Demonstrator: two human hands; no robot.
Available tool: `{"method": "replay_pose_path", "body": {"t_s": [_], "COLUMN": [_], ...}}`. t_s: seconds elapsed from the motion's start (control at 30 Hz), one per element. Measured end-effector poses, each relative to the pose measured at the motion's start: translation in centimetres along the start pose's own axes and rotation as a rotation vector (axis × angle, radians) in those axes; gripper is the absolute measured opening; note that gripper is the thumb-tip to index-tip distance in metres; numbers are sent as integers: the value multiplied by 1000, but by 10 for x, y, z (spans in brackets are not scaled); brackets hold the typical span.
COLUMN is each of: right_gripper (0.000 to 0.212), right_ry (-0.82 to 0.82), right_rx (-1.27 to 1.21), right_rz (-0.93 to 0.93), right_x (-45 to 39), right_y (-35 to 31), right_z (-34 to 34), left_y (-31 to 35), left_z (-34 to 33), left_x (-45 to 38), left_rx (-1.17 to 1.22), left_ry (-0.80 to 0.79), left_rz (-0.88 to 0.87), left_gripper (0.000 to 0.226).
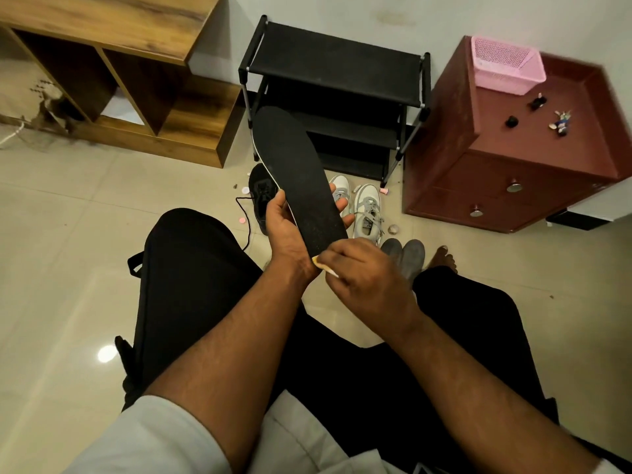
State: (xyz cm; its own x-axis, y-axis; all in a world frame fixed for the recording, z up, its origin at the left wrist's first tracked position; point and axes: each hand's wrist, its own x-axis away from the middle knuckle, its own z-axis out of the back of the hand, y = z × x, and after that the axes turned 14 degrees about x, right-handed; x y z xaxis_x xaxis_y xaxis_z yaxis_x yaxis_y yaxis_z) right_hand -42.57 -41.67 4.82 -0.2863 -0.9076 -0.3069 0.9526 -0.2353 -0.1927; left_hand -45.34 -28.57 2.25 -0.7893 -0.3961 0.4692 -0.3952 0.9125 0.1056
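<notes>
We're facing the black shoe rack (335,63) with the black insole (294,165) held up over our lap, left hand (290,227) wrapped round its middle, right hand (369,282) pinching a small yellowish piece (323,266) against its heel end.

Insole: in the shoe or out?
Out: the left hand holds the insole up, clear of the black shoe on the floor.
</notes>
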Motion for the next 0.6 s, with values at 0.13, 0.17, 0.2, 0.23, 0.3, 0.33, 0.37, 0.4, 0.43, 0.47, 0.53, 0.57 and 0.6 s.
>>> {"method": "replay_pose_path", "body": {"t_s": [0.13, 0.17, 0.2, 0.23, 0.3, 0.33, 0.37, 0.4, 0.43, 0.47, 0.53, 0.57, 0.6], "right_gripper": [19, 19, 19, 19, 19, 19, 18, 17, 18, 18, 19, 19, 19], "right_ry": [16, 27, 29, 22, 7, 2, -4, -11, -14, -9, 13, 18, 19], "right_rx": [25, 22, 20, 16, -2, -12, -16, -13, -4, 5, 8, 10, 16], "right_rz": [-110, -146, -164, -157, -91, -50, -18, -2, -5, -26, -107, -146, -171], "right_x": [4, 6, 7, 7, 6, 6, 6, 6, 6, 7, 10, 11, 12], "right_y": [19, 23, 25, 23, 12, 6, 0, -2, -1, 4, 17, 23, 26], "right_z": [-4, -4, -5, -5, -4, -3, -2, -1, -1, -2, -5, -5, -5], "left_y": [-1, -2, -3, -3, -2, -1, 0, -1, -1, -2, -3, -3, -3], "left_z": [0, 0, 0, 1, 2, 2, 3, 3, 2, 1, -2, -3, -3], "left_x": [1, 0, 0, 0, -1, -2, -3, -3, -2, 0, 3, 4, 4], "left_rx": [-17, -29, -40, -45, -48, -52, -59, -65, -63, -53, -25, -16, -13], "left_ry": [-17, -23, -23, -23, -14, -4, 5, 12, 11, 7, -6, -9, -5], "left_rz": [13, 19, 22, 21, 2, -13, -26, -31, -28, -21, -14, -18, -23], "left_gripper": [86, 91, 93, 94, 93, 92, 92, 92, 92, 91, 90, 90, 90]}}
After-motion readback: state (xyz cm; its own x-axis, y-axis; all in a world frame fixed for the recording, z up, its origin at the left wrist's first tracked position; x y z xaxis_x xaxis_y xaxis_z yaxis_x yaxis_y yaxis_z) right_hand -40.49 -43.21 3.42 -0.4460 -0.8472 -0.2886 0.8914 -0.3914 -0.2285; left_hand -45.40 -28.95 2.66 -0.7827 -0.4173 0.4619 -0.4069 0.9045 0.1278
